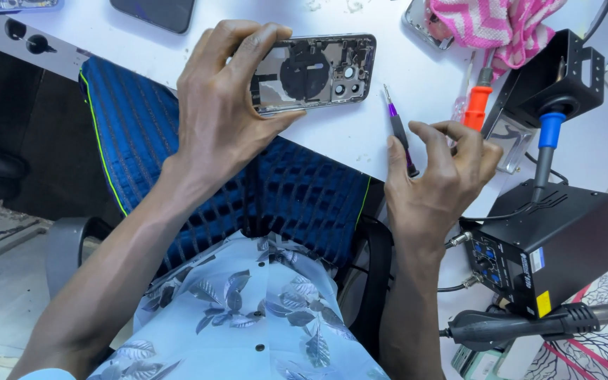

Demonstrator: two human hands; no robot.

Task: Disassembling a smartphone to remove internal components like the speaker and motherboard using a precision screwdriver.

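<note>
My left hand [223, 105] grips an opened phone rear housing [321, 70] by its left end, holding it over the white table [381, 130]; its inner side faces up, with a dark round coil and camera holes showing. My right hand [438, 176] holds a slim screwdriver [399, 127] with a purple band and black handle, tip pointing up and away, between thumb and fingers at the table's near edge.
A black rework station box [550, 243] with a hot-air handle [529, 325] sits at right. A blue-gripped soldering iron [547, 141] rests in a black stand [557, 77]. An orange-handled screwdriver [474, 105], pink cloth [494, 24] and a dark phone [155, 13] lie on the table.
</note>
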